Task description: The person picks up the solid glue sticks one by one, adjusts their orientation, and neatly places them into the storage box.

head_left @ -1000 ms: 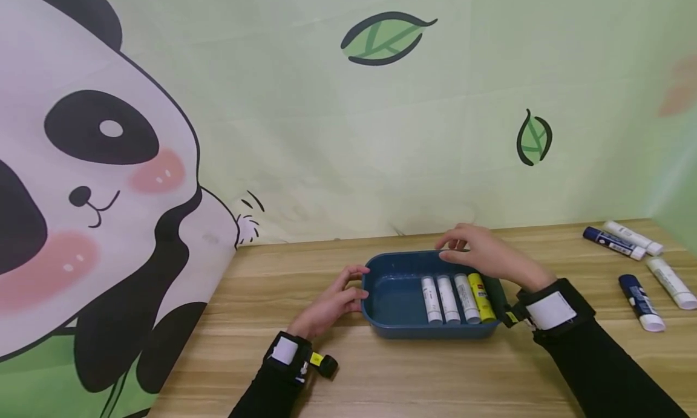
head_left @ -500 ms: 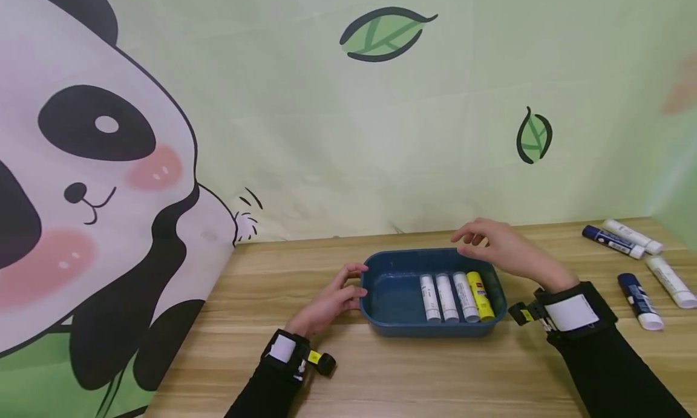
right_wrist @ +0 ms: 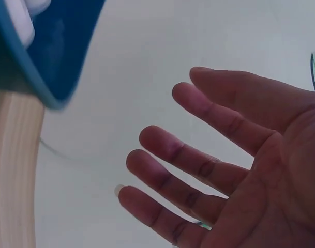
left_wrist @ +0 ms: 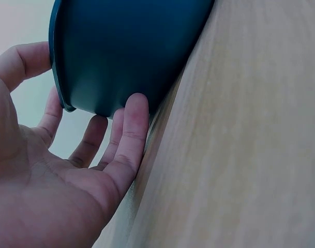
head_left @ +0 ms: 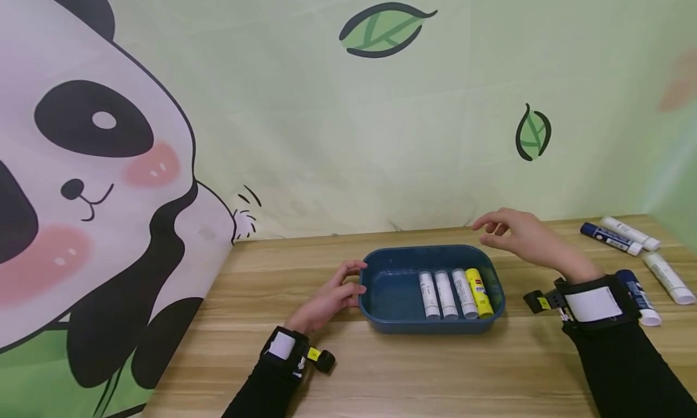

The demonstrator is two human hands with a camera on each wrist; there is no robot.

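Observation:
A blue plastic bin (head_left: 397,329) stands on the wooden table. Three white glue sticks (head_left: 446,296) and a yellow glue stick (head_left: 480,293) lie side by side in its right half. My left hand (head_left: 332,297) rests its fingertips against the bin's left end; in the left wrist view the fingers (left_wrist: 134,124) are spread and touch the outer wall and rim. Past the bin's back right corner hovers my right hand (head_left: 525,239), holding nothing. Its fingers (right_wrist: 157,170) are loosely extended and apart from the bin in the right wrist view.
On the right of the table (head_left: 435,375) lie two navy glue sticks (head_left: 611,239) with white ends and two white ones (head_left: 668,277). My right wrist partly covers the nearer navy one. A printed panda backdrop (head_left: 294,133) rises behind the table.
My right hand has moved away from the bin's back rim, to the right and slightly up. The left hand stays at the bin's left end. The glue sticks in the bin keep their places.

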